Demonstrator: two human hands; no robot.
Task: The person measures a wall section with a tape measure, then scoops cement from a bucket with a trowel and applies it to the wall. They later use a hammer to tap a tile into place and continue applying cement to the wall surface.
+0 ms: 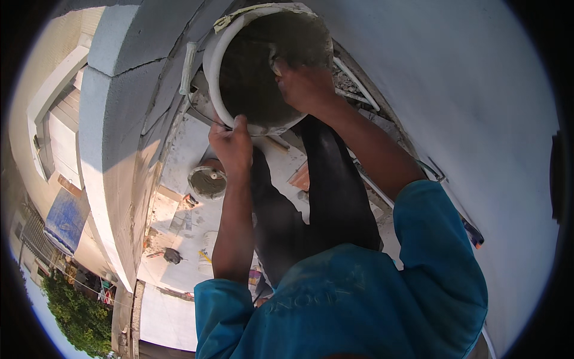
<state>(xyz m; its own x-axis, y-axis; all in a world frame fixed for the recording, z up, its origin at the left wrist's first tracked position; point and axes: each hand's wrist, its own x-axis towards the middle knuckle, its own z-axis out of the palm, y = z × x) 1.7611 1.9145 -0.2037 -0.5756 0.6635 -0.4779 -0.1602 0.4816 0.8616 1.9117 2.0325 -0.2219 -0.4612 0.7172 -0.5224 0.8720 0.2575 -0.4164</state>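
Looking down: I see a white bucket point(239, 66) tipped on its side at a ledge, mouth toward me, high on a building.
Left hand: my left hand point(232, 145) is clamped on the lower rim of the bucket, fingers curled over the edge.
Right hand: my right hand point(305, 84) is inside the mouth, against the right inner wall; whether it pinches the rim or holds a small tool I cannot tell.
Bucket contents: inside is coated in grey mortar, mostly a crust on the walls; no heap visible, so I judge it near empty.
Left to do: I judge some residue remains to scrape off the walls.
Surroundings: grey plastered wall point(113, 119) to the left, white wall point(466, 107) to the right.
Below: a second bucket point(207, 182) stands on a lower slab point(179, 149), well apart.
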